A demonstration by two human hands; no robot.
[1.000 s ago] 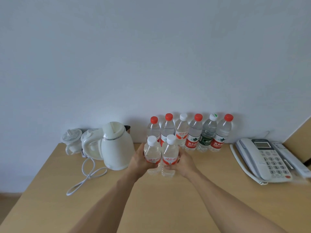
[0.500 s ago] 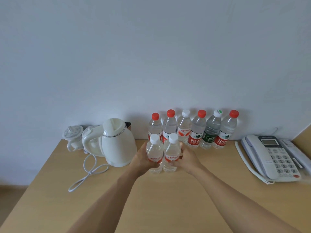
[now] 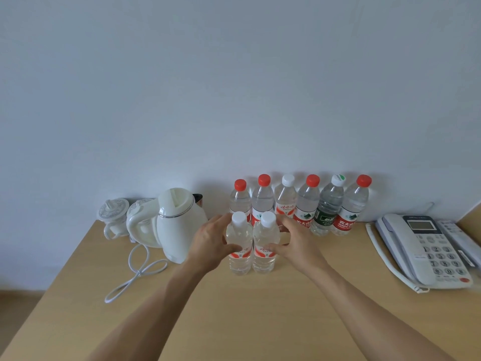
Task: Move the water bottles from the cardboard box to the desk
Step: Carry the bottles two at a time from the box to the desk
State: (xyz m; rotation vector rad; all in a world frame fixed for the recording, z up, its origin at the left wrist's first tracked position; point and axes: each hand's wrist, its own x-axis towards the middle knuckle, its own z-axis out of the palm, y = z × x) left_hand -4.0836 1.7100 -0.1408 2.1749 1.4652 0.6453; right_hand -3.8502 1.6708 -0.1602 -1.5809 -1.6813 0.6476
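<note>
Head view: two small clear plastic water bottles with white caps stand upright, side by side and touching, on a light wooden desk [image 3: 260, 321]. The left hand [image 3: 208, 246] grips the left bottle [image 3: 239, 252]; the right hand [image 3: 299, 246] grips the right bottle [image 3: 265, 250], fingers curled round each. Behind them a row of six clear bottles [image 3: 302, 204] lines the wall. A white electric kettle [image 3: 179, 225] sits left, a white desk telephone [image 3: 426, 246] right.

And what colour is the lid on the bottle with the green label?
White, with a bit of green on the cap; the head view shows it.
</note>
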